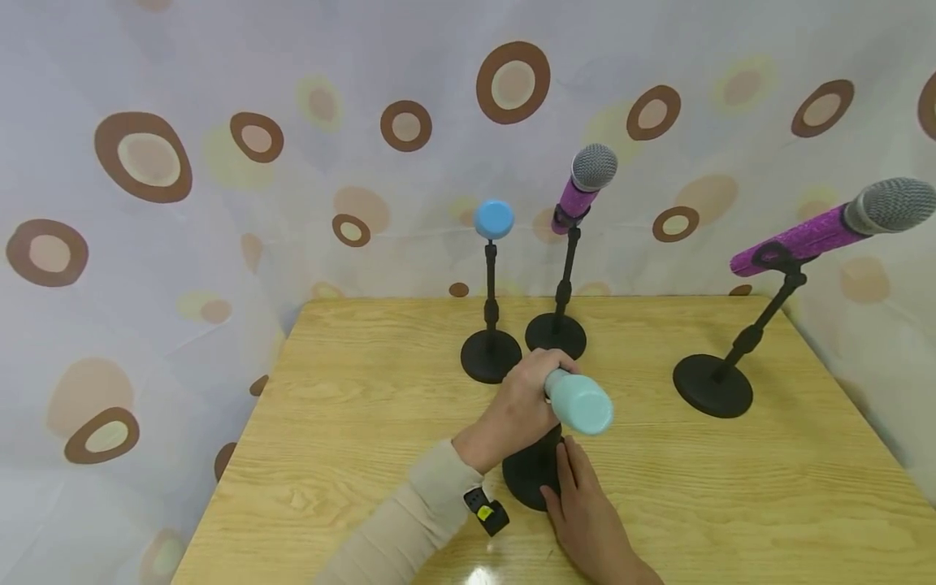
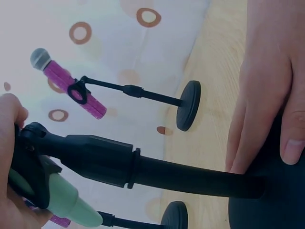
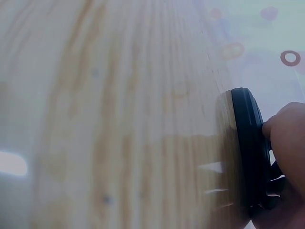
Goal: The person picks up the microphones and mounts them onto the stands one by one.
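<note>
My left hand (image 1: 522,398) curls round a smooth mint-green microphone-shaped piece (image 1: 582,404) and the clip that holds it, at the top of a black desk stand. In the left wrist view the left hand's fingers (image 2: 9,114) wrap the black clip (image 2: 31,167), and the mint-green piece passes through it. The stand's round base (image 1: 528,475) lies on the table. On its right side rests my right hand (image 1: 588,520), with long, straight fingers. The right wrist view catches the base (image 3: 250,152) edge-on with part of the right hand (image 3: 290,148) touching it.
Behind stand a black stand with a blue round-ended piece (image 1: 494,219) and another with a purple microphone (image 1: 581,187). A second purple microphone (image 1: 834,227) on a stand is at the right. Patterned cloth (image 1: 292,203) hangs behind the wooden table (image 1: 366,406).
</note>
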A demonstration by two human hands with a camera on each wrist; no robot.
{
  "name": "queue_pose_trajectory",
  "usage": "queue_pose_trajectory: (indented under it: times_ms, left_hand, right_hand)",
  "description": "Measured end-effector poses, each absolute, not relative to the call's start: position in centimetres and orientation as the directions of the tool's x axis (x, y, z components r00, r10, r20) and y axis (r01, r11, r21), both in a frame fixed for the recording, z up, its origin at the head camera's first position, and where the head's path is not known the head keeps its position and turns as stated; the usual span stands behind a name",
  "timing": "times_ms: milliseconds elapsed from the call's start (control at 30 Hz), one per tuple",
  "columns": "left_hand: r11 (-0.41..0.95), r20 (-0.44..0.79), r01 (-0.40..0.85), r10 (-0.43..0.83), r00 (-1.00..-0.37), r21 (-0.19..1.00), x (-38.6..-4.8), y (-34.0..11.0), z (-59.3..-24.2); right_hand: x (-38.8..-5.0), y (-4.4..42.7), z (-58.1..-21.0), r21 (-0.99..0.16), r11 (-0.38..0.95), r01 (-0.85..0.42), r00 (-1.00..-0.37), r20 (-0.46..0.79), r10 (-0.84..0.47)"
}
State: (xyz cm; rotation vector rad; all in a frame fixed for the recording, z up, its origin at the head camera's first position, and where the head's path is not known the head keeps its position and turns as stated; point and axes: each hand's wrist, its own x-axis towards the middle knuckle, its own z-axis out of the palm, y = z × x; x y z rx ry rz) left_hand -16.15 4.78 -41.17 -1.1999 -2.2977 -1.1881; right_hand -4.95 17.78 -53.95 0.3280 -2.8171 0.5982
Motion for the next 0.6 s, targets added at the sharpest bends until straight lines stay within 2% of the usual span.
queue_pose_trajectory:
  times_ms: [333, 600]
  left_hand:
    - [0.288, 0.639, 0.8, 0.487, -0.595, 0.525, -16.06, 5.07, -41.91]
    - [0.281, 0.661, 0.808, 0.467, -0.587, 0.518, -16.13, 5.28, -41.95]
  right_hand:
    - [-4.82, 17.67, -53.95, -0.353, 0.9, -0.256, -0.95, 0.265, -0.166]
    - [-4.88, 17.68, -53.96, -0.322, 0.9, -0.293, -0.923, 0.341, -0.178]
